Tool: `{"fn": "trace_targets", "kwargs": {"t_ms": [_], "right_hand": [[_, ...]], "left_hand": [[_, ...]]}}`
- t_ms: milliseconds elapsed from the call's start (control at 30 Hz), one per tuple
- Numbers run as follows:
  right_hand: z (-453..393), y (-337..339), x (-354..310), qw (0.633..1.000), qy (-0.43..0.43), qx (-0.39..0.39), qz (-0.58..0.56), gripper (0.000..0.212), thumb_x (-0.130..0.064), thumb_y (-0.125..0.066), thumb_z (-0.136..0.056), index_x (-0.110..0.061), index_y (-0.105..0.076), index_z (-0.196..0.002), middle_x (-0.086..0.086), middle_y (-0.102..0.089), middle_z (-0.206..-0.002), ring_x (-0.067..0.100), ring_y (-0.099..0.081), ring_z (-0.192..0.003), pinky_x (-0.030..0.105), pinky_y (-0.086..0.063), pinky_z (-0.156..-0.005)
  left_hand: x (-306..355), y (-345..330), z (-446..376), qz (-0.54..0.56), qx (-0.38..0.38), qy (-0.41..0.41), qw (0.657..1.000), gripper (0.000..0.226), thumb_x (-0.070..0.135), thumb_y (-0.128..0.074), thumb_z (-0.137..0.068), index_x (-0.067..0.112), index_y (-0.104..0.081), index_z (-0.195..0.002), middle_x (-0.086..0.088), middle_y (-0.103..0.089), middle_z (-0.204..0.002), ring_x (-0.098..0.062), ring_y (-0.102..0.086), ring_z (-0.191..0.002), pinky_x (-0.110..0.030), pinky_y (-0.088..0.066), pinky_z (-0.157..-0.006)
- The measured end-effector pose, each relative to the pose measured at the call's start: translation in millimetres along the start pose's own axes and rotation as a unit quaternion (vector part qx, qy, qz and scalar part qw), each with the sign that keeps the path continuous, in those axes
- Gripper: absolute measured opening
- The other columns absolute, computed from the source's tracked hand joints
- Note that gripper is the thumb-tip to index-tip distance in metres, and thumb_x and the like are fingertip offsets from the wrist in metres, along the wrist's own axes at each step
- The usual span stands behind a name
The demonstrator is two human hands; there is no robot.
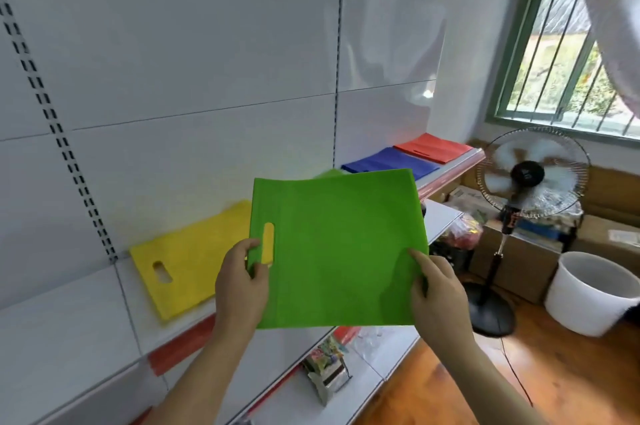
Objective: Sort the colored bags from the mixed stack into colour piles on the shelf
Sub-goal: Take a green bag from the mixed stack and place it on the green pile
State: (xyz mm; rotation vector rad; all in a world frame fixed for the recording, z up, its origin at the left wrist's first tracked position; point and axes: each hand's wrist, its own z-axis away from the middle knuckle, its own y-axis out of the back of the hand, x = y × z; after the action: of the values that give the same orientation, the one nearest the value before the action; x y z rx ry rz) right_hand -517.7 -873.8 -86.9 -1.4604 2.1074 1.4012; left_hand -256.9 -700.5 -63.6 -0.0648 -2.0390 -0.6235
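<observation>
Two hands are holding a flat green bag up above the shelf's front edge. The left hand is pinching its handle-hole side, and the right hand is gripping its opposite edge. Yellow bags are lying on the shelf near its back edge, with blue bags and red bags lying toward its far right end.

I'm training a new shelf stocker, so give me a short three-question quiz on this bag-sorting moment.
1. True or false: both hands hold the flat green fabric bag.
2. Which bag on the white shelf lies farthest from the camera: A yellow, B blue, C red?
3. Fill in: seen through the green bag's handle slot is ____.

Key: 1 true, left hand and right hand. 2 C, the red bag. 3 yellow.
</observation>
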Motion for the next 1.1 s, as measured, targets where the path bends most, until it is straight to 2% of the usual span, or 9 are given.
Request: {"fn": "trace_targets", "kwargs": {"t_ms": [67,233,400,533,667,733,800,900,1100], "right_hand": [[-16.7,0.6,19.2,1.000,-0.013,-0.002,0.002,0.053,0.009,-0.057,-0.091,-0.011,-0.065,-0.139,-0.004,-0.058,-0.114,0.013,-0.053,-0.091,0.031,-0.042,-0.077],[-66.5,-11.9,60.2,1.000,-0.022,-0.011,0.005,0.053,0.011,-0.055,-0.092,-0.007,-0.063,-0.141,0.001,-0.057,-0.117,0.018,-0.054,-0.089,0.033,-0.043,-0.076],[-138.6,-33.7,83.5,1.000,-0.017,-0.020,0.017,0.056,0.009,-0.055,-0.092,-0.007,-0.061,-0.145,0.007,-0.058,-0.121,0.030,-0.060,-0.100,0.033,-0.043,-0.081],[-199.8,-54.4,95.5,0.999,0.009,-0.039,0.022,0.057,0.007,-0.053,-0.094,-0.007,-0.056,-0.149,0.006,-0.057,-0.129,0.030,-0.060,-0.109,0.033,-0.045,-0.087],[-247.5,-79.1,109.3,0.997,0.016,-0.069,0.016,0.057,0.006,-0.050,-0.096,-0.009,-0.053,-0.151,0.004,-0.054,-0.135,0.031,-0.060,-0.111,0.041,-0.051,-0.091],[-272.4,-93.5,119.3,0.996,0.025,-0.087,0.010,0.056,0.003,-0.049,-0.097,-0.010,-0.053,-0.152,0.003,-0.054,-0.136,0.029,-0.060,-0.112,0.043,-0.052,-0.094],[-299.6,-110.3,129.5,0.995,0.023,-0.097,0.000,0.056,0.002,-0.049,-0.097,-0.011,-0.053,-0.151,0.002,-0.055,-0.135,0.026,-0.060,-0.111,0.038,-0.049,-0.093],[-334.4,-140.7,142.5,0.991,0.039,-0.126,-0.014,0.055,0.000,-0.049,-0.099,-0.014,-0.053,-0.152,-0.002,-0.054,-0.132,0.020,-0.059,-0.103,0.035,-0.048,-0.087],[-395.9,-194.9,157.1,0.972,0.101,-0.207,-0.039,0.050,-0.005,-0.054,-0.098,-0.015,-0.058,-0.147,-0.002,-0.054,-0.118,0.023,-0.057,-0.090,0.042,-0.052,-0.078]], "left_hand": [[5.5,-28.1,-12.9,-0.011,-0.007,-0.001,1.000,0.040,-0.002,-0.059,-0.096,0.012,-0.063,-0.133,-0.005,-0.064,-0.131,-0.026,-0.060,-0.116,-0.046,-0.052,-0.096],[5.5,-95.1,-52.8,-0.028,-0.016,-0.006,0.999,0.038,0.003,-0.059,-0.099,0.013,-0.064,-0.135,-0.004,-0.064,-0.129,-0.019,-0.058,-0.109,-0.036,-0.047,-0.089],[5.8,-157.3,-103.5,-0.024,-0.021,-0.004,0.999,0.040,0.003,-0.062,-0.097,0.011,-0.064,-0.136,-0.007,-0.065,-0.131,-0.026,-0.061,-0.118,-0.039,-0.049,-0.094],[6.8,-193.2,-145.9,-0.029,-0.016,0.003,0.999,0.044,0.003,-0.063,-0.097,0.012,-0.062,-0.140,-0.008,-0.064,-0.133,-0.022,-0.062,-0.105,-0.037,-0.049,-0.088],[3.8,-215.7,-176.2,-0.046,-0.019,0.024,0.998,0.047,0.003,-0.061,-0.099,0.013,-0.056,-0.145,-0.010,-0.061,-0.135,-0.045,-0.065,-0.105,-0.054,-0.057,-0.089],[0.3,-224.9,-187.4,-0.053,-0.003,0.034,0.998,0.046,0.002,-0.060,-0.099,0.013,-0.057,-0.144,-0.010,-0.063,-0.133,-0.047,-0.066,-0.101,-0.055,-0.058,-0.085],[-2.5,-234.1,-196.8,-0.061,0.018,0.049,0.997,0.043,0.002,-0.060,-0.099,0.009,-0.059,-0.141,-0.013,-0.064,-0.131,-0.042,-0.067,-0.095,-0.052,-0.058,-0.083],[-10.8,-246.9,-205.5,-0.091,0.045,0.068,0.992,0.040,0.002,-0.062,-0.099,0.005,-0.060,-0.139,-0.014,-0.063,-0.136,-0.035,-0.065,-0.112,-0.050,-0.055,-0.096],[-19.8,-266.3,-210.9,-0.209,0.090,0.135,0.964,0.045,0.009,-0.063,-0.099,0.011,-0.059,-0.144,-0.008,-0.060,-0.144,-0.026,-0.061,-0.124,-0.041,-0.053,-0.101]]}}
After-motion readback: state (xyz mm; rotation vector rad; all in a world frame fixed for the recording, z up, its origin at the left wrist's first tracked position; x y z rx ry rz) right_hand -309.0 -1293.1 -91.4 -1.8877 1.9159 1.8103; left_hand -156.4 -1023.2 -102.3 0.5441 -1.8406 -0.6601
